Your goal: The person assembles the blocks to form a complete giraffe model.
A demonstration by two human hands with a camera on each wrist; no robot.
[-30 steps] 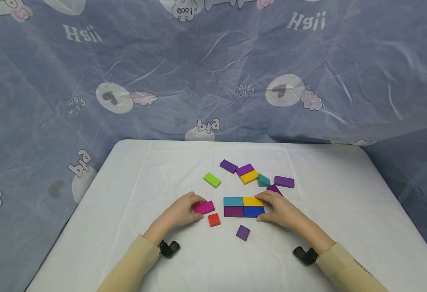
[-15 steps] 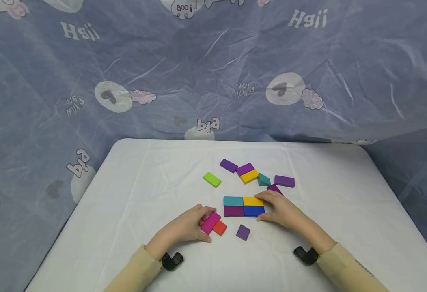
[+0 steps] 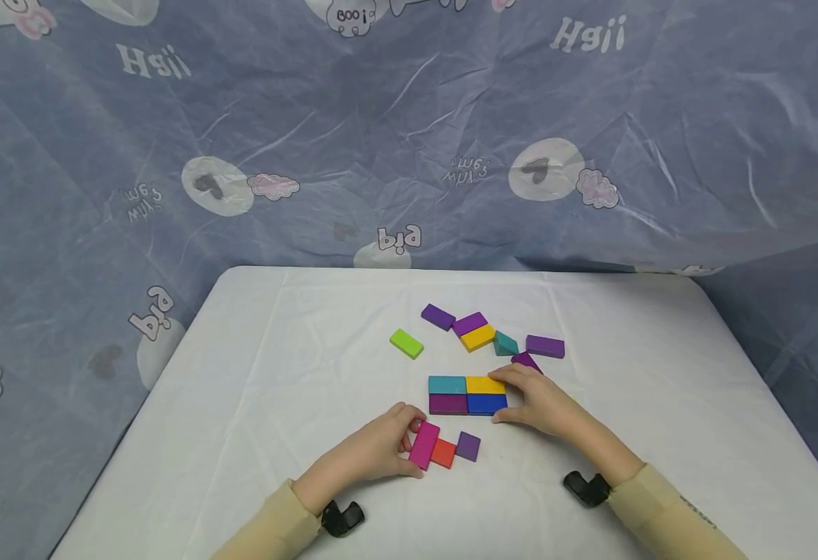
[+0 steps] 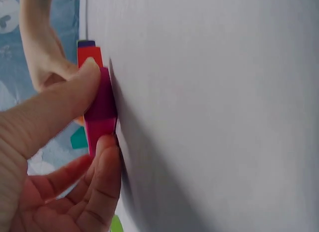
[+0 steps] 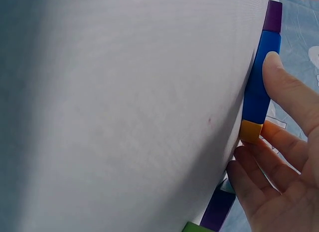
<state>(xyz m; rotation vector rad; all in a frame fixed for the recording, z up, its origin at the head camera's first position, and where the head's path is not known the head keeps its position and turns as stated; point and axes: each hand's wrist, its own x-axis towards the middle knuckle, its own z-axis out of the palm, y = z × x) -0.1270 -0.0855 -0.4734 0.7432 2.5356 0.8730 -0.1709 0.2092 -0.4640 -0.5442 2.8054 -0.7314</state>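
My left hand (image 3: 379, 446) pinches a magenta block (image 3: 424, 446) by its ends, thumb at the near one and fingers at the far one. Against its right side lies a red block (image 3: 443, 453), with a small purple block (image 3: 468, 446) at the red one's right. Four-part rows of teal (image 3: 447, 385), yellow (image 3: 484, 385), plum (image 3: 448, 404) and blue blocks (image 3: 486, 404) lie together as a rectangle. At its right end my right hand (image 3: 538, 401) grips the yellow and blue pair; the right wrist view shows the thumb on the blue block (image 5: 261, 77).
Behind the rectangle lie a lime block (image 3: 407, 344), several purple blocks such as the one at right (image 3: 545, 347), another yellow block (image 3: 478, 337) and a teal triangular block (image 3: 505, 344). The white table (image 3: 297, 334) ends at a patterned blue-grey sheet (image 3: 409, 140).
My left hand has moved right and nearer, turning the magenta block more upright in view. The red block has shifted along with it to the purple block. My right hand has stayed in place.
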